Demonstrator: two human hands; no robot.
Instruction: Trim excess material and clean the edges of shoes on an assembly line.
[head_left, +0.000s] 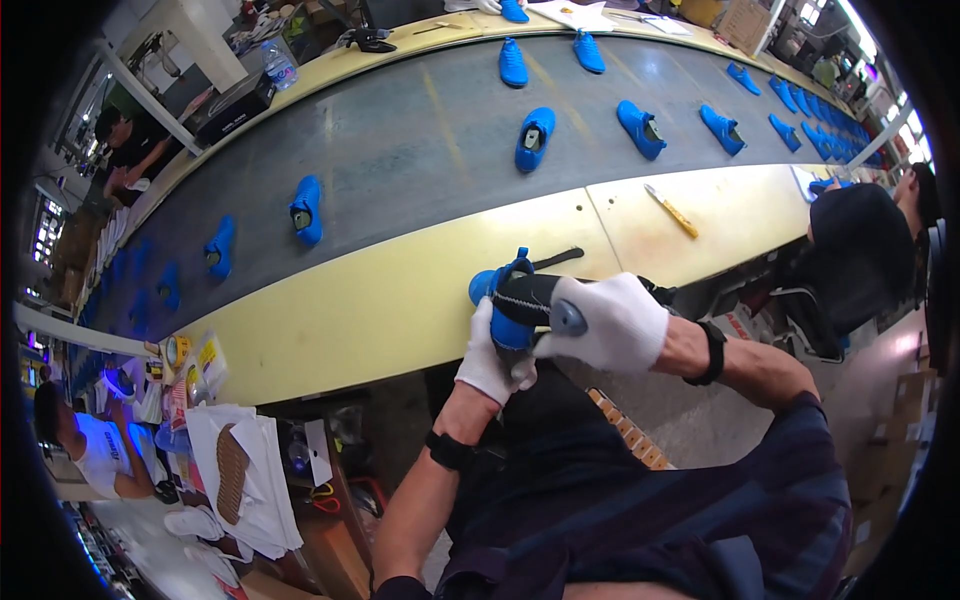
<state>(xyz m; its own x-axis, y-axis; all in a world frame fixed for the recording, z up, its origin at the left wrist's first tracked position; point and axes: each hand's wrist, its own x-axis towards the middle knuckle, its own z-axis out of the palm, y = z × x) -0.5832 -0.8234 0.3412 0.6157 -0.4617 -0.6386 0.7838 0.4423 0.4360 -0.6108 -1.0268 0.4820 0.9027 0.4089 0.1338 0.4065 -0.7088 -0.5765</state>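
One white-gloved left hand (485,358) grasps a blue fabric shoe (512,330), best kept steady; white-gloved right hand (618,322) clutches a rounded grey piece (568,319)

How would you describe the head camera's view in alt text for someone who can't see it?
A white-gloved left hand holds a blue shoe while the gloved right hand grips a rounded grey object beside white-stitched black material. Beyond lies a pale yellow worktop bearing a yellow-handled tool, then a long grey surface with more blue shoes.
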